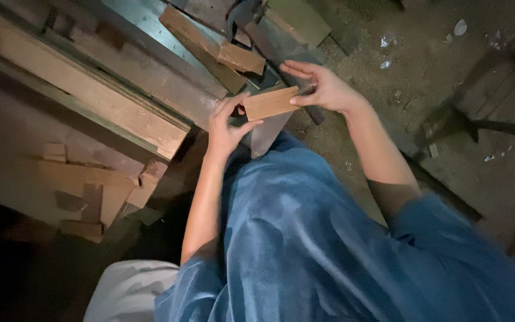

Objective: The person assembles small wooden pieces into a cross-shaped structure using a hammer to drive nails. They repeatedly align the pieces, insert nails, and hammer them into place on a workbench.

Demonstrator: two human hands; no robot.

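Observation:
A small flat rectangular piece of reddish-brown wood is held between both hands above my lap. My left hand pinches its left end with thumb and fingers. My right hand grips its right end, the fingers spread above it. Blue cloth covers my lap below the hands. A dark metal blade-like piece shows just under the wood.
Long wooden planks lie at the upper left. Another short wood block rests on boards behind the hands. Scrap offcuts are piled at the left. A dusty floor spreads to the right, with dark bars.

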